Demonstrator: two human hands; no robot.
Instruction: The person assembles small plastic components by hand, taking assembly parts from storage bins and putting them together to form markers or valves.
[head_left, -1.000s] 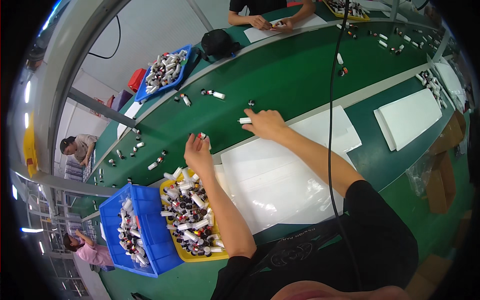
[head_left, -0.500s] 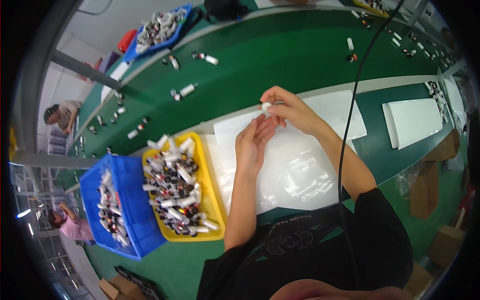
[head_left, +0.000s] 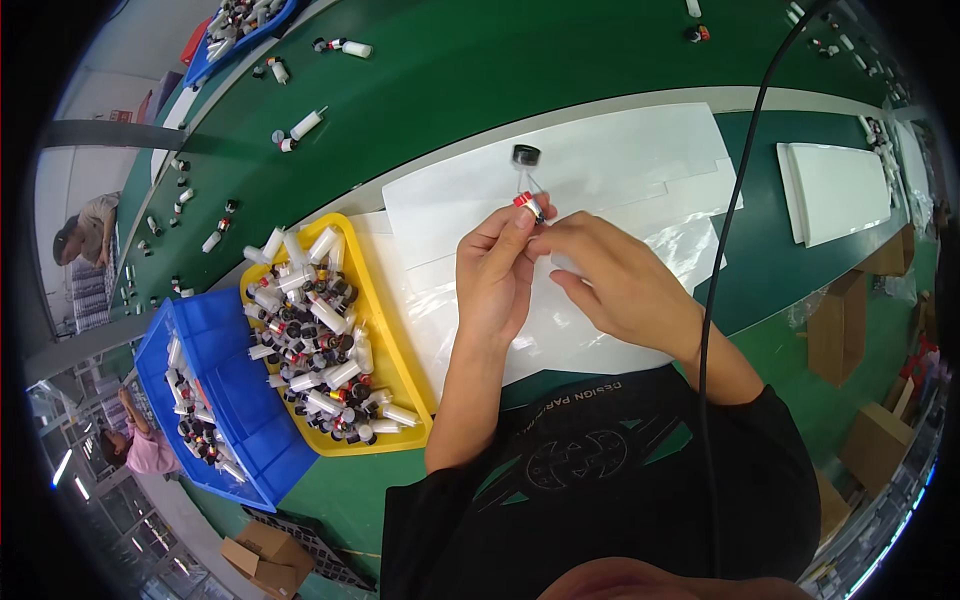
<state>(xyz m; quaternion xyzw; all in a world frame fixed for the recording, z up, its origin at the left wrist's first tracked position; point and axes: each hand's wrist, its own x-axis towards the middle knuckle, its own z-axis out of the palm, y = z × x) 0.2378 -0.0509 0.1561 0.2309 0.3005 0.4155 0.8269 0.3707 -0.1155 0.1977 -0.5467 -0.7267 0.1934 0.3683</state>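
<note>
My left hand (head_left: pixel 495 275) is closed, with thumb and fingers pinching a small red-and-dark part (head_left: pixel 529 206). Just beyond its fingertips is a round black cap (head_left: pixel 525 155) with thin clear legs; I cannot tell whether it is joined to the pinched part. My right hand (head_left: pixel 615 285) is bent in beside the left fingertips, its fingers curled. Something pale shows between its thumb and fingers, too little to name. Beneath both hands lies white glossy sheeting (head_left: pixel 630 330). To the left, a yellow tray (head_left: pixel 385 335) holds white cylinders with black and red parts.
A blue bin (head_left: pixel 235 390) with similar parts stands left of the tray. Loose parts lie on the green surface (head_left: pixel 430 120) beyond. A black cable (head_left: pixel 735 200) hangs at the right, near a white sheet stack (head_left: pixel 835 195). Two people are at far left.
My right hand has come down and nearer, from pinching a small white piece. The left hand, earlier held with fingers extended, now pinches the red-and-dark part. The view has shifted.
</note>
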